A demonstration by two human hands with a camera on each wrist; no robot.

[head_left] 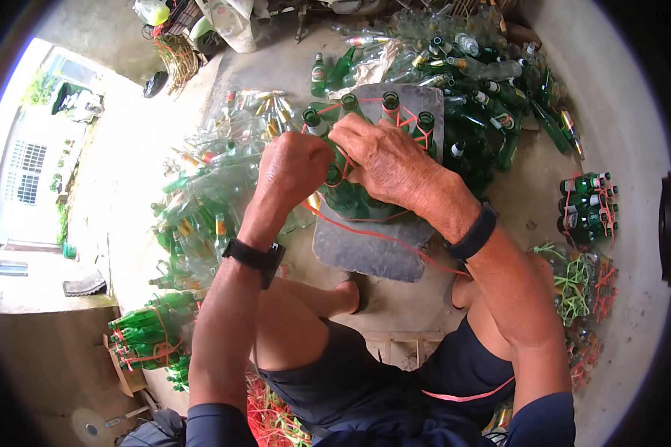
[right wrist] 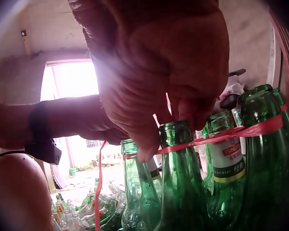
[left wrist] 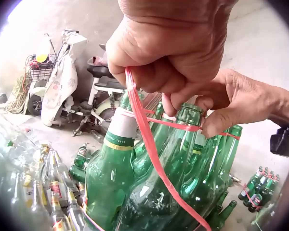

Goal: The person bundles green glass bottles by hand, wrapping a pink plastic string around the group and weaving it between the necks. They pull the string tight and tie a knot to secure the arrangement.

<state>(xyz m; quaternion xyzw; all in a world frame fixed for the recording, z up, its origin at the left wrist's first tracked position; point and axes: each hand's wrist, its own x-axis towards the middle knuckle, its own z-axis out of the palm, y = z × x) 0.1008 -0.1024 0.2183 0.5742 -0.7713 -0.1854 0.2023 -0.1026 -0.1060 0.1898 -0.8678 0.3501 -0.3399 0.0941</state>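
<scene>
A cluster of green glass bottles [left wrist: 108, 168] stands upright on a grey board [head_left: 365, 253], with red plastic twine [left wrist: 147, 130] running round and between the necks. My left hand [head_left: 294, 167] is curled at the near left of the cluster and grips the twine, whose loose length trails down past the bottles toward my right leg. Over the necks, my right hand [head_left: 395, 160] pinches the twine where it crosses a bottle neck [right wrist: 176, 134], thumb on the near side. Its other fingertips are partly hidden behind the necks. One bottle's white label [right wrist: 226, 159] shows among the green glass.
Loose clear and green bottles [head_left: 216, 171] lie heaped to the left, and more [head_left: 492, 97] at the back right. Tied bundles [head_left: 589, 205] stand by the right wall, another bundle [head_left: 149, 335] at lower left. A scooter [left wrist: 103, 91] is parked behind. Red and green twine [head_left: 272, 410] is piled below.
</scene>
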